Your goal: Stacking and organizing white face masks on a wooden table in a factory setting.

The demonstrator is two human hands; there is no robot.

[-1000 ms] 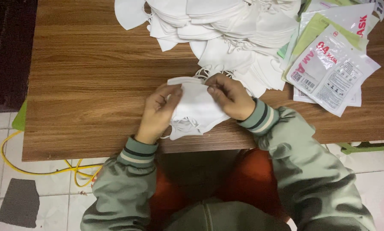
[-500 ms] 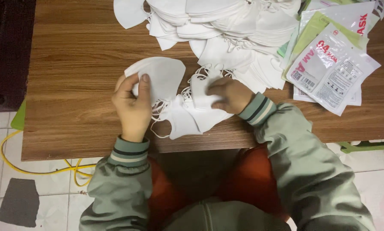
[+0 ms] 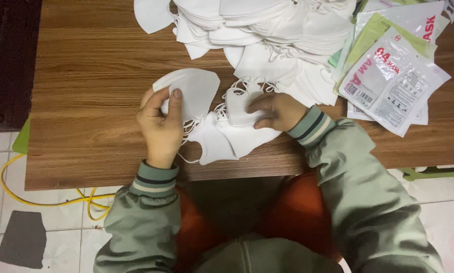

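Two hands work at one wooden table [image 3: 85, 101], beside one large heap of white masks [image 3: 267, 30] too many to count, and several printed pouches [image 3: 388, 86].

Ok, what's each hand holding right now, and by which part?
Left hand pinches a white mask by its near-left edge; right hand presses on another mask, grip unclear.

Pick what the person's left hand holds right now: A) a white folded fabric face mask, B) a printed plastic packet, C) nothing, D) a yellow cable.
A: the left hand grips a white folded fabric face mask just above the brown wooden table, thumb pressed on top.
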